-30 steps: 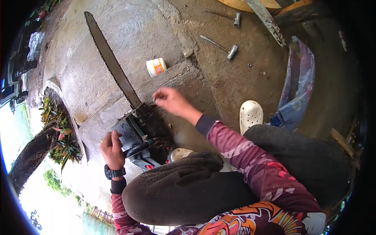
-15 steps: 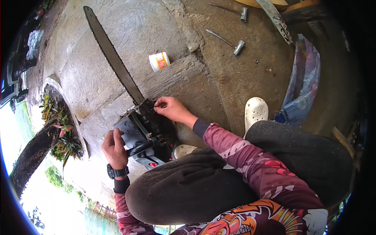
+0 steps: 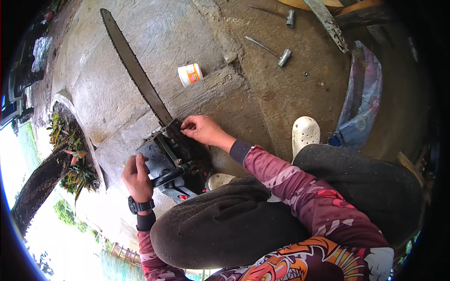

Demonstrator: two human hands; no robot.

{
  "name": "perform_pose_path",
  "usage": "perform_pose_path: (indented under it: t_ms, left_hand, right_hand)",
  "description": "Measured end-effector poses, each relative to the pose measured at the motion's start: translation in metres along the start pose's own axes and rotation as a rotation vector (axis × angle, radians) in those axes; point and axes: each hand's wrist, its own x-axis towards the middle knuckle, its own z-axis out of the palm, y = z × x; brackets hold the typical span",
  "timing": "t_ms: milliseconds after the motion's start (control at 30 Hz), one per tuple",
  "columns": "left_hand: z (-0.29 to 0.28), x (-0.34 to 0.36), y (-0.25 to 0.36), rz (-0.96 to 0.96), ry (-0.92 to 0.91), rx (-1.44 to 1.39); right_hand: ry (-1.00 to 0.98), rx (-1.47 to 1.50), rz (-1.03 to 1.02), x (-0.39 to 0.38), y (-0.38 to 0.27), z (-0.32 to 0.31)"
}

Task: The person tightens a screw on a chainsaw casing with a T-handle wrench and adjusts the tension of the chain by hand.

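Right hand (image 3: 202,129) now at chainsaw (image 3: 171,161)

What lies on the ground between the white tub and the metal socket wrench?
In the head view, nothing lies between the white tub and the socket wrench: only bare concrete ground, crossed by a raised, cracked ridge.

There is a single view, from a wide fisheye camera worn on the person's head, looking steeply down past the knees at the lower middle of the frame onto the concrete floor (image 3: 262,89). It sits close above the work: the chainsaw (image 3: 173,154) fills the centre, its bar running to the upper left, with the left hand (image 3: 137,177) and right hand (image 3: 202,130) on it. Straight edges bow near the dark round rim, and greenery and bright daylight show at the lower left.
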Motion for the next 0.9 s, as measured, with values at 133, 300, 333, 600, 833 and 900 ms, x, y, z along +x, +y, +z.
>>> perform_pose_path:
  t_ms: [133, 300, 333, 600, 833, 900]
  left_hand:
    - [-0.001, -0.001, 0.001, -0.011, 0.002, -0.006]
    - [0.002, 0.001, 0.002, -0.008, -0.019, -0.017]
    - [0.001, 0.0, 0.001, -0.016, -0.026, -0.023]
    - [-0.002, 0.001, -0.013, 0.0, -0.004, 0.007]
    - [0.0, 0.014, -0.055, 0.098, -0.024, 0.036]
    - [-0.027, 0.003, -0.097, 0.359, -0.079, 0.385]
  right_hand:
    - [-0.007, -0.03, 0.017, 0.001, -0.004, 0.0]
    - [0.071, -0.108, 0.015, -0.003, -0.008, -0.003]
    - [0.091, -0.135, -0.019, -0.002, -0.003, 0.001]
    - [0.239, -0.224, -0.079, 0.001, 0.01, 0.026]
    - [0.342, -0.188, -0.131, 0.008, 0.025, 0.045]
    - [0.243, -0.18, -0.16, 0.004, 0.013, 0.047]
